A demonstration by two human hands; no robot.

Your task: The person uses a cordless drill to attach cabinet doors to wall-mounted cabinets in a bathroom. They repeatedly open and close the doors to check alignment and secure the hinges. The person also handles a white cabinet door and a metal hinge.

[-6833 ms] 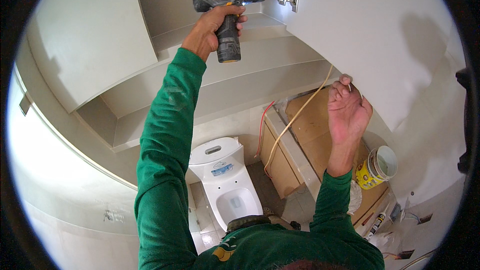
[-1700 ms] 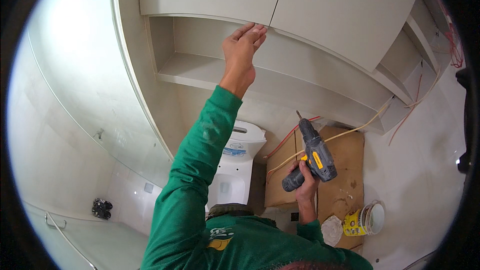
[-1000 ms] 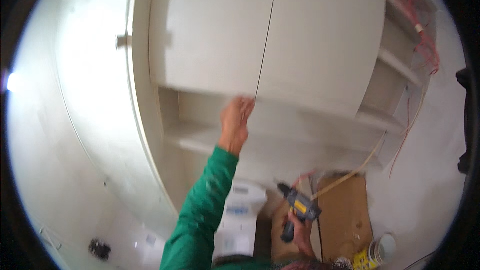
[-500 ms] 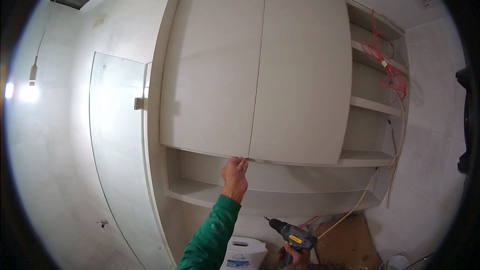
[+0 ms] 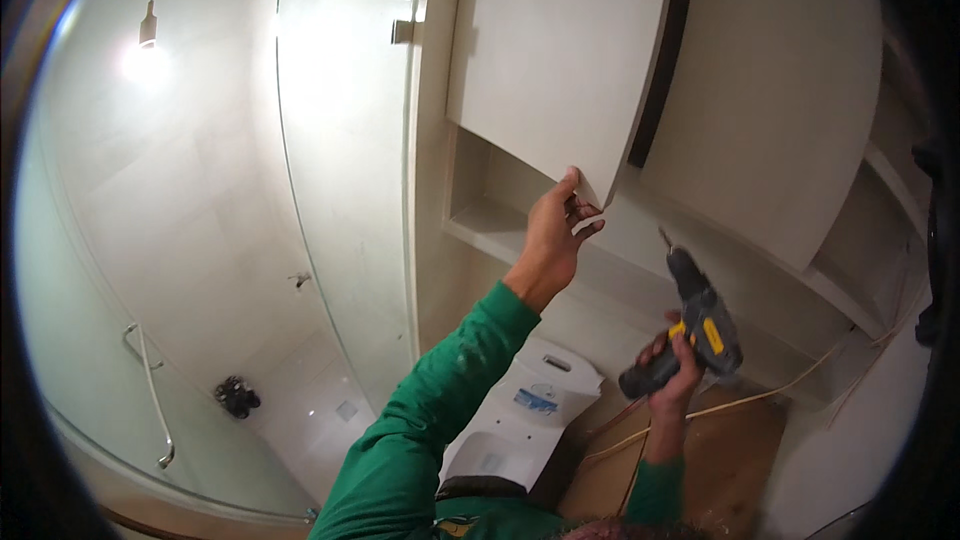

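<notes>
My left hand [image 5: 556, 235] pinches the lower corner of the left cabinet door [image 5: 560, 50], thumb on its front face and fingers behind. That door stands ajar, with a dark gap along its right edge. Beside it, the right cabinet door [image 5: 760, 90] looks closed. Lower and to the right, my right hand [image 5: 680, 365] is wrapped round the grip of a cordless drill [image 5: 708, 325], dark grey with yellow parts. A thin bit in its chuck points up toward the underside of the cabinet, apart from it.
Below the cabinet runs an open shelf [image 5: 500, 215]. A white toilet [image 5: 520, 420] stands underneath, near a brown board [image 5: 720, 460] crossed by a pale cable [image 5: 740, 405]. To the left are a glass shower panel [image 5: 340, 140], a lit hanging bulb [image 5: 147, 55] and a dark bundle [image 5: 237, 396] on the floor.
The left door has swung from closed to ajar, pulled by my left hand. My right hand has raised the drill. The view has shifted left and down, showing more of the shower and toilet.
</notes>
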